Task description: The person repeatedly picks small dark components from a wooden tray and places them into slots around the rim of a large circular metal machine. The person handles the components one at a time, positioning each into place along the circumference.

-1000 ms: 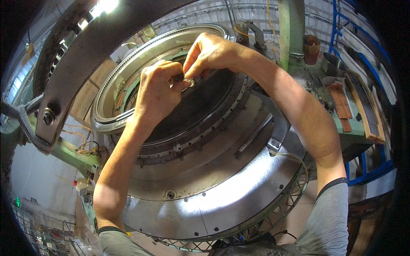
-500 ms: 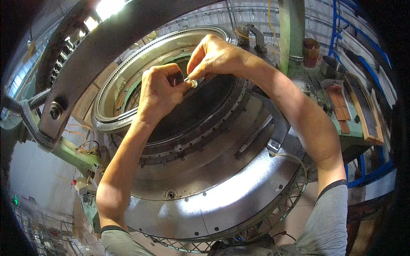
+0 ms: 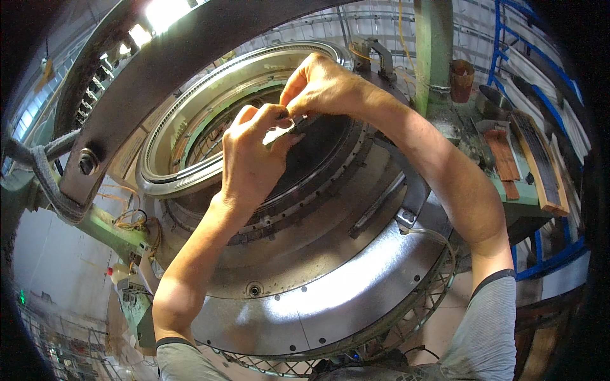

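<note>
My left hand (image 3: 251, 159) is raised over the middle of a large round machine, with thumb and fingers closed on a small shiny metal part (image 3: 297, 125). What kind of part it is cannot be made out. Coming in from the right, my right hand (image 3: 327, 87) bends down at the wrist, its thumb and fingertips pinched together at the part's upper end. The fingers of both hands nearly touch there and partly hide the piece. Beyond and below them lies the machine's ring (image 3: 149, 184), with fine slots along its rim and a dark round opening beside it.
A wide, dark curved arm (image 3: 127, 108) crosses the upper left. Nearest me is the machine's polished metal skirt (image 3: 254, 324). On the right, a green ledge holds a rusty can (image 3: 462, 79), a grey pot (image 3: 492, 100), reddish strips (image 3: 502, 155) and a wood-edged block (image 3: 540, 162).
My left hand has shifted right and turned, its fingers now higher and closer to the right fingertips. The metal part has tilted with it. My right hand has barely moved.
</note>
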`<state>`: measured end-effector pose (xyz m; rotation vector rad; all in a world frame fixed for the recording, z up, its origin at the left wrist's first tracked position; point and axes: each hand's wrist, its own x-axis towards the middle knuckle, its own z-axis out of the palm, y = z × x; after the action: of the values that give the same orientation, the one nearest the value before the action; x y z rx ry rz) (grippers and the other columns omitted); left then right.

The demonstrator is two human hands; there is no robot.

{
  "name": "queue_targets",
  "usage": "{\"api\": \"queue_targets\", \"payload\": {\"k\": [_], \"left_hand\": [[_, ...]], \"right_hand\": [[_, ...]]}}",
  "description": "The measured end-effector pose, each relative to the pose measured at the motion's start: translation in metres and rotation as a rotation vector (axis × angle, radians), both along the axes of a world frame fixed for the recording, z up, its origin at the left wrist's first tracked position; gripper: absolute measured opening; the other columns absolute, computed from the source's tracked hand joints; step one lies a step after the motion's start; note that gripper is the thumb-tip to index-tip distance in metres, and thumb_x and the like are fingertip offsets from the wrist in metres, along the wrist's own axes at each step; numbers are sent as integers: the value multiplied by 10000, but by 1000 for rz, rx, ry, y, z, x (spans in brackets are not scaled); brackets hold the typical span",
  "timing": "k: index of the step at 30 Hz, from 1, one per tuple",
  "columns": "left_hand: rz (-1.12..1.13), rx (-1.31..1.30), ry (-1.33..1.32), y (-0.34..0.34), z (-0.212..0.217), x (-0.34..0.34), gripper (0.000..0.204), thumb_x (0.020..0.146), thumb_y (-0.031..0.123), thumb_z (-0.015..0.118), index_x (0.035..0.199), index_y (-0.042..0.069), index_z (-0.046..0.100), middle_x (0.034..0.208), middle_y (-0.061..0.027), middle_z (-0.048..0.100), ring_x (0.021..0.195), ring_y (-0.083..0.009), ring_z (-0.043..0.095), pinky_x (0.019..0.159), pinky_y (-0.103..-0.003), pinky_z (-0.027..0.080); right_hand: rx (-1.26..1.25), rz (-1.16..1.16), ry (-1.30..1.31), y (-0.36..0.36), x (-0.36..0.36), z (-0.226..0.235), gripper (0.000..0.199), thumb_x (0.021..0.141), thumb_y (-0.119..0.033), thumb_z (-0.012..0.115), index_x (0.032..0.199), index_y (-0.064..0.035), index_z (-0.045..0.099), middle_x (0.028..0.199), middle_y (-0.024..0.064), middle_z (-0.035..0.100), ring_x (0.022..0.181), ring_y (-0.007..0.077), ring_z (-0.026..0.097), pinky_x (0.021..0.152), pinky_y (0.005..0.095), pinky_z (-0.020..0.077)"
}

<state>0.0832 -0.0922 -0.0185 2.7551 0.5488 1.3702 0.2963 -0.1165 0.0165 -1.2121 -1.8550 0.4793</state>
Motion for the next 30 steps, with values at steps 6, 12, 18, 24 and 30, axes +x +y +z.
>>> {"api": "queue_targets", "payload": {"k": [6,12,18,24,30], "left_hand": [[26,130,-72,-3,-7,8,385,750,59,901,1089,43,718,983,-123,750,916,-293,762,785,-384,591],[-8,206,-127,-1,-15,17,339,762,45,864,1053,52,689,929,-86,741,873,-292,652,791,-428,550],[96,157,-144,4,-15,18,406,738,91,906,1088,54,704,881,-42,783,908,-301,697,860,-428,540],[73,-120,-140,20,14,16,390,810,75,875,1152,10,698,989,-134,805,926,-256,788,833,-373,617],[130,-343,18,26,15,20,323,850,122,850,1150,49,755,942,-107,821,886,-158,784,820,-298,605]], "right_hand": [[-5,49,150,0,3,-1,192,803,-109,838,946,17,822,789,67,748,679,102,665,630,250,546],[64,-37,204,3,9,-1,168,806,-110,839,930,2,823,781,54,749,673,101,657,642,246,542],[81,-96,277,-2,18,-2,154,832,-136,844,928,-17,826,785,45,755,677,99,666,652,252,548],[114,-108,318,-29,22,0,151,859,-156,840,944,-33,828,816,40,764,722,104,679,677,262,558],[164,-187,374,-53,11,1,155,790,-144,875,896,-38,836,766,44,759,650,104,661,639,266,554]]}}
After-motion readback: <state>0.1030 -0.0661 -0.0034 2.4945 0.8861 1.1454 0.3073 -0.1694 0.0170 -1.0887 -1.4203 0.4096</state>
